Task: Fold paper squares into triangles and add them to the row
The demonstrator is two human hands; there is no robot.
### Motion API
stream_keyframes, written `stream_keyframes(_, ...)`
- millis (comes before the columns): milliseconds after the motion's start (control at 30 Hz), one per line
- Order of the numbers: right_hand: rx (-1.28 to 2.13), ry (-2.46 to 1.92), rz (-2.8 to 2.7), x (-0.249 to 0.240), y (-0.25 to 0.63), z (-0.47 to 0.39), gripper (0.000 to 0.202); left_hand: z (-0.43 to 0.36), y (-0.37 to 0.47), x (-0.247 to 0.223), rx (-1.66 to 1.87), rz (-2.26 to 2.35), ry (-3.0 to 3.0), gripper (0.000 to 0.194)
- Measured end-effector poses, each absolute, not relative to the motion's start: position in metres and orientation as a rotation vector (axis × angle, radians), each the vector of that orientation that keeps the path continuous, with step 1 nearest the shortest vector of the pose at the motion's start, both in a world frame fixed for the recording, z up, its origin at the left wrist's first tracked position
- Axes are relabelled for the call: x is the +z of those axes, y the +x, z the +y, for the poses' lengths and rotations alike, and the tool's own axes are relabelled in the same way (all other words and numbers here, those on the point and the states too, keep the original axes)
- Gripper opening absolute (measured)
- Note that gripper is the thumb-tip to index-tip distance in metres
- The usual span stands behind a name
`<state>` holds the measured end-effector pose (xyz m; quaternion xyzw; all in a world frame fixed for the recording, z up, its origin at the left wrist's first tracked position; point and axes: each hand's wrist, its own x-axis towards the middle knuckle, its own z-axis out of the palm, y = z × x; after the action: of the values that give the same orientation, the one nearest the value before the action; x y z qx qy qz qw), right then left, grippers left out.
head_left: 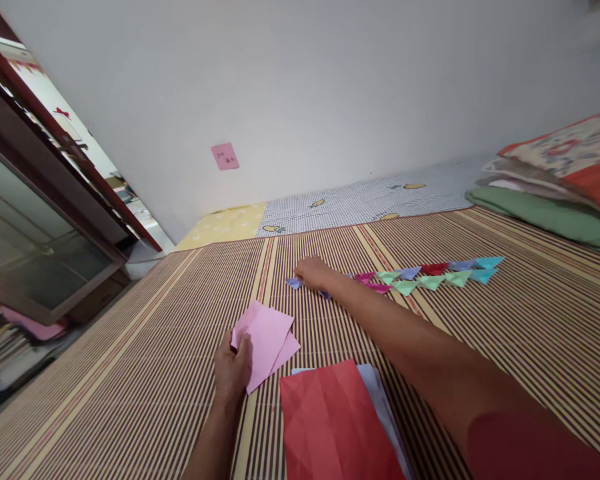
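Note:
My left hand grips pink square paper sheets, thumb on top; one sheet's corner sticks out beneath another. Further off, my right hand reaches down to the mat with its fingers pinched together at a small blue-violet folded paper piece. Its fingertips are partly hidden, so the exact hold is hard to see. Right of that hand run two rows of folded paper pieces, among them a magenta one, a pale green one, a red one and a cyan one. My forearm covers part of the rows.
A stack with red paper over pale blue sheets lies close to me on the striped mat. Folded bedding is piled at the right. A pink note sticks to the wall; a door stands left.

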<state>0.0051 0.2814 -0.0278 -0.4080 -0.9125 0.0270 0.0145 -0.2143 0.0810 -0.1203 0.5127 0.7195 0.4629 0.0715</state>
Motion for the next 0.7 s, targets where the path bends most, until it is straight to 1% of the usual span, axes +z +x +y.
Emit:
stream_keyframes(133,0.157,-1.296,-2.782,-0.021,0.023,0.294,0.032,0.081,-0.215,-0.120,1.388,2.169,1.546,0.027)
stream_keyframes(333,0.271,-1.479,-2.774,-0.018,0.054,0.304,0.032,0.081,-0.214,-0.120,1.381,2.179,1.526,0.026)
stream_keyframes(700,0.436,-1.492,-2.809,-0.025,0.043,0.297,0.029,0.081,-0.220,-0.128,1.372,2.149,1.549,0.027)
